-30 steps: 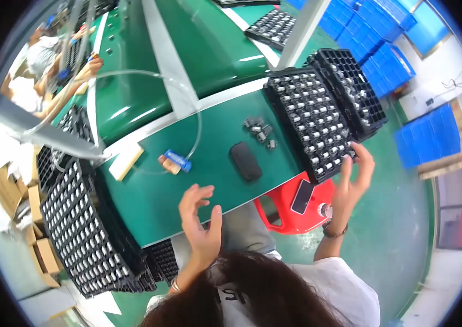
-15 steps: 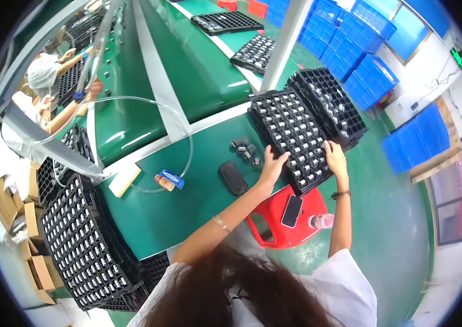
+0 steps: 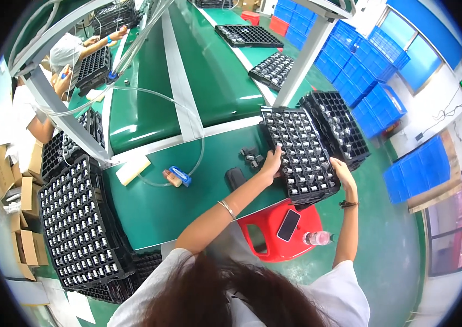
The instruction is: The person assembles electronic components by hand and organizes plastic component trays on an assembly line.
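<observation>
A black compartment tray (image 3: pixel 313 199), filled with rows of small silver-and-black cylindrical parts, lies at the right end of the green worktable, its near edge by the table's front. My left hand (image 3: pixel 270 164) grips its left side, the fingertips partly hidden at the rim. Opposite, my right hand (image 3: pixel 344 174) is closed on the right side near the front corner. Just left of the tray is a loose cluster of small black-and-silver parts (image 3: pixel 251 157). A black case (image 3: pixel 235 179) lies beside my left forearm, partly covered by it.
Another tray stack (image 3: pixel 345 143) stands right of the held tray. Below, a red stool (image 3: pixel 272 248) carries a phone (image 3: pixel 288 225) and a bottle (image 3: pixel 318 238). A blue-and-tan tool (image 3: pixel 177 176) and cream block (image 3: pixel 133 170) lie left, near stacked filled trays (image 3: pixel 127 256). Co-workers sit across the conveyor (image 3: pixel 149 103).
The head view has turned and shifted, so the whole scene sits differently. My left thumb has come closer in against the tray's edge. Both hands stay at its sides. Co-workers' arms have moved.
</observation>
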A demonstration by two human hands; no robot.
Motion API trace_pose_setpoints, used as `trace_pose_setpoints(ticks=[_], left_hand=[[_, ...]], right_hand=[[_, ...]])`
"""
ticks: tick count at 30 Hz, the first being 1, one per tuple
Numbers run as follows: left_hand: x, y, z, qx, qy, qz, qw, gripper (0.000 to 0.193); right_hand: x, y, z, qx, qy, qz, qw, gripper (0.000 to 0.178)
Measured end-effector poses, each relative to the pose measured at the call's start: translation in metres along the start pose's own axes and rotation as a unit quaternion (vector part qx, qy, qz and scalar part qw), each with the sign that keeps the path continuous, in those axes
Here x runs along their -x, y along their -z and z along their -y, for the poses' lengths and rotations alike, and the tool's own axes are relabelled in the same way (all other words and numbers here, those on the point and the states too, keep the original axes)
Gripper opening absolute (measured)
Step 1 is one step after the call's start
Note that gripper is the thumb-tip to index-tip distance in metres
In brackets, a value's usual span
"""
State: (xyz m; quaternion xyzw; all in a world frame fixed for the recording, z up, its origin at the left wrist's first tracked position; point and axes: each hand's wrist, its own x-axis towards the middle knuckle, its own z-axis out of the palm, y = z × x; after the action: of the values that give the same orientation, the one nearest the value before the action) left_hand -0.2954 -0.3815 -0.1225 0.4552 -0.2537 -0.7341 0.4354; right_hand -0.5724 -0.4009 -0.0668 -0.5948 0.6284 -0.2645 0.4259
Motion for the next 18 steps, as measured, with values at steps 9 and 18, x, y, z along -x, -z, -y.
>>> trace_pose_setpoints(ticks=[9,18], left_hand=[[0.005,-0.033,0.010,0.059,-0.116,-0.081,0.988,0.066],[-0.008,-0.045,0.042,-0.042,-0.176,-0.121,0.976,0.085]], right_hand=[[-0.008,-0.010,-0.033,-0.050,-0.003,-0.011,0.999,0.039],[-0.026,0.012,-0.043,0.041,0.112,-0.072,0.990,0.032]])
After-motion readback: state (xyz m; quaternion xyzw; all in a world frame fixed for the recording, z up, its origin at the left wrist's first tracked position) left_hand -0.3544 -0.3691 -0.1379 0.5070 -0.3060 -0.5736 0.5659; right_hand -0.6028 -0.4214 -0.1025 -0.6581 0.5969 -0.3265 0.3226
